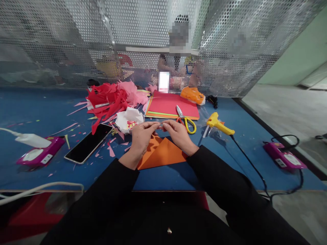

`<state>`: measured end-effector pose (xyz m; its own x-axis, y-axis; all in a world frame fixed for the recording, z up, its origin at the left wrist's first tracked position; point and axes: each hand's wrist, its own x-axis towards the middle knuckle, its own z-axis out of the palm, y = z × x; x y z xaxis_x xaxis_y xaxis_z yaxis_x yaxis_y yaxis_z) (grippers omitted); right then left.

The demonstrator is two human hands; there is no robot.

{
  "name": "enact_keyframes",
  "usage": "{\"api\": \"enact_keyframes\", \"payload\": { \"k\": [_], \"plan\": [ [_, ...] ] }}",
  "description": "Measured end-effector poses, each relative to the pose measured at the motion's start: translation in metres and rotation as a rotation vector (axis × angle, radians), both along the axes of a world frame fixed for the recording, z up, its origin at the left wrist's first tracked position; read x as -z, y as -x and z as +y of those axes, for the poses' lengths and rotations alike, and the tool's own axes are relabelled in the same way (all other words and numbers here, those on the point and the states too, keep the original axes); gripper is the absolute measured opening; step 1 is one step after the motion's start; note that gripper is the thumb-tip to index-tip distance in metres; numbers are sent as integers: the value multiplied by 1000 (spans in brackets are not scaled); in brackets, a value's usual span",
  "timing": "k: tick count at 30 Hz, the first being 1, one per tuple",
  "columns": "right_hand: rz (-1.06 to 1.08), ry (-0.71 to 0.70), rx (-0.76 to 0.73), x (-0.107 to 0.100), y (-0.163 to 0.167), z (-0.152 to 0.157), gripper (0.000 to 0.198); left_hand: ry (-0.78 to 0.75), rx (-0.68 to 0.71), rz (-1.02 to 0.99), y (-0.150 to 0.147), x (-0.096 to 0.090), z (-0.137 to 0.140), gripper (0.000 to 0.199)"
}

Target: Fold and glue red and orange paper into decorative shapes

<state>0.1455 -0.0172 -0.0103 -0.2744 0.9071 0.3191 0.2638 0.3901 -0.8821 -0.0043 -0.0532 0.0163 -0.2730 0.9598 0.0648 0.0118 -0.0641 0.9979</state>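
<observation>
A folded piece of orange paper (166, 153) lies on the blue table beneath my wrists, with a diagonal flap across it. Above its far edge, my left hand (143, 136) is closed in a pinch. The fingertips of my right hand (178, 134) are pinched too and almost meet those of the left. Whatever they hold is too small to make out. Just beyond the left hand sits a crumpled white paper (125, 119) with small red and yellow bits in it. Yellow-handled scissors (189, 125) lie beyond the right hand, partly on stacked coloured sheets (166, 103).
Red and pink paper scraps (109, 97) are heaped at the back left, near a phone (88, 144). To the right lies a yellow glue gun (219, 125), its cord running to a purple power strip (283, 156). A perforated metal screen (150, 27) closes the back.
</observation>
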Motion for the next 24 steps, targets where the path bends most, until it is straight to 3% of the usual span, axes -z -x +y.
{"api": "enact_keyframes", "payload": {
  "k": [3, 12, 17, 20, 24],
  "plan": [
    [1, 0, -8, 1, 0, 1, 25, 7, -24, 7, 0, -2, -1, 7],
    [5, 8, -19, 2, -1, 1, 23, -37, -40, 24, 0, 0, 1, 29],
    [48, 29, -25, 5, 0, 2, 23, -96, -54, 57, 1, 1, 0, 22],
    [105, 62, -39, 4, 1, 3, 33, -120, -66, 79, 1, 1, 0, 19],
    [198, 122, -40, -6, 1, -1, 57, -123, -66, 101, 3, 4, 3, 39]
  ]
}}
